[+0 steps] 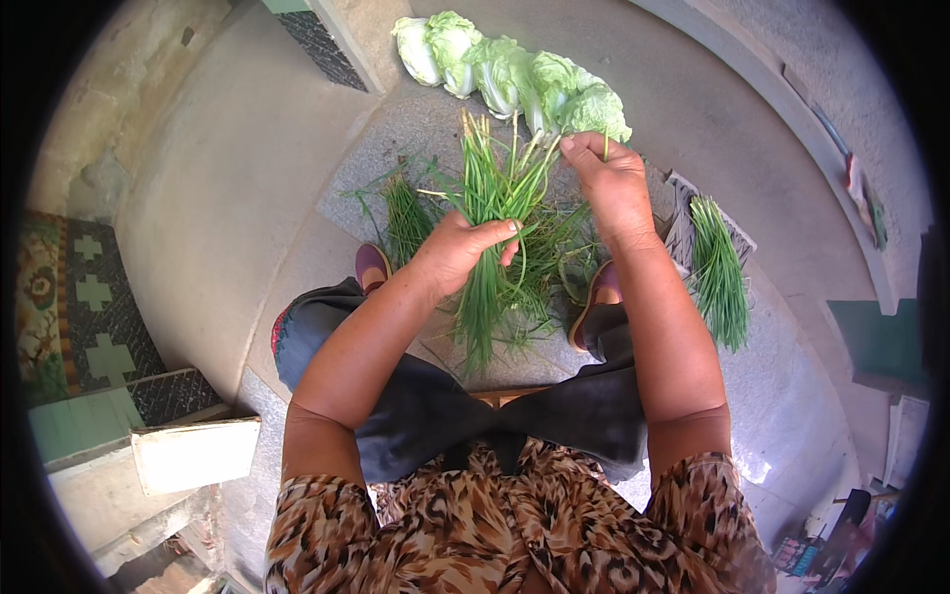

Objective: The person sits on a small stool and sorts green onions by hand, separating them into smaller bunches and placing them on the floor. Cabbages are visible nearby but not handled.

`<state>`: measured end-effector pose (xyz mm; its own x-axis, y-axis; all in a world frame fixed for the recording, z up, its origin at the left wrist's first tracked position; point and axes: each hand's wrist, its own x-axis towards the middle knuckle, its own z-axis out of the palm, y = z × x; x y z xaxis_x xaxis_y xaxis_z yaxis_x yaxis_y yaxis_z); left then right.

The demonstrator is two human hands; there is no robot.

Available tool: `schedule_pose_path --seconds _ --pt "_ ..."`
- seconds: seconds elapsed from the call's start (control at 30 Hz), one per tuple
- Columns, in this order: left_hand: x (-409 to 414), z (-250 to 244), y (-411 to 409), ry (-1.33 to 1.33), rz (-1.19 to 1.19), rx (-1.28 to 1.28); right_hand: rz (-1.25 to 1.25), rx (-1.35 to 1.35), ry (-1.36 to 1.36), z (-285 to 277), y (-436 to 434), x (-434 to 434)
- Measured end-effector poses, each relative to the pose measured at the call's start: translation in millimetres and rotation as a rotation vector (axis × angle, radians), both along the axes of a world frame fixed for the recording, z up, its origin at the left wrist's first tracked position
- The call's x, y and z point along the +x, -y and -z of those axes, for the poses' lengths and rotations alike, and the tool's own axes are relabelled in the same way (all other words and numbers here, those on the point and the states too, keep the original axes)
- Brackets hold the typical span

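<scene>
My left hand [460, 252] is wrapped around the middle of a bunch of chives [482, 312], whose pale root ends point away from me and whose green tips hang toward my lap. At the bunch's upper right, my right hand [617, 182] pinches the pale end of a stalk between thumb and forefinger; a short green piece also shows by its fingers. Below the hands, loose chives and trimmings [557, 245] lie on the floor between my shoes. Another heap of chives [404, 215] rests left of the bunch, partly behind it.
Several napa cabbages [505, 70] lie in a row on the floor beyond my hands. To the right, a neat bundle of chives [720, 275] lies partly on a grey patterned object [681, 223]. A wall corner [334, 44] juts in at upper left. A white panel [197, 454] stands at lower left.
</scene>
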<state>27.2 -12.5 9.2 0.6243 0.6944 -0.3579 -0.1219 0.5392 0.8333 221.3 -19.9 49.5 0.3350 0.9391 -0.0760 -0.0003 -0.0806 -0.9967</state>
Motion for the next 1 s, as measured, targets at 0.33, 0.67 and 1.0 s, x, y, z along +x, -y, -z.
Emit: schedule_pose_path --seconds 0.33,0.67,1.0 --pt "-1 9 5 0.095 0.080 -0.078 -0.153 0.066 0.028 13 -4 -1" --pt "15 14 7 0.174 -0.284 -0.114 -0.260 -0.069 0.012 13 7 -32" --pt "5 15 -4 0.140 -0.380 -0.172 0.179 0.152 0.058 8 -5 10"
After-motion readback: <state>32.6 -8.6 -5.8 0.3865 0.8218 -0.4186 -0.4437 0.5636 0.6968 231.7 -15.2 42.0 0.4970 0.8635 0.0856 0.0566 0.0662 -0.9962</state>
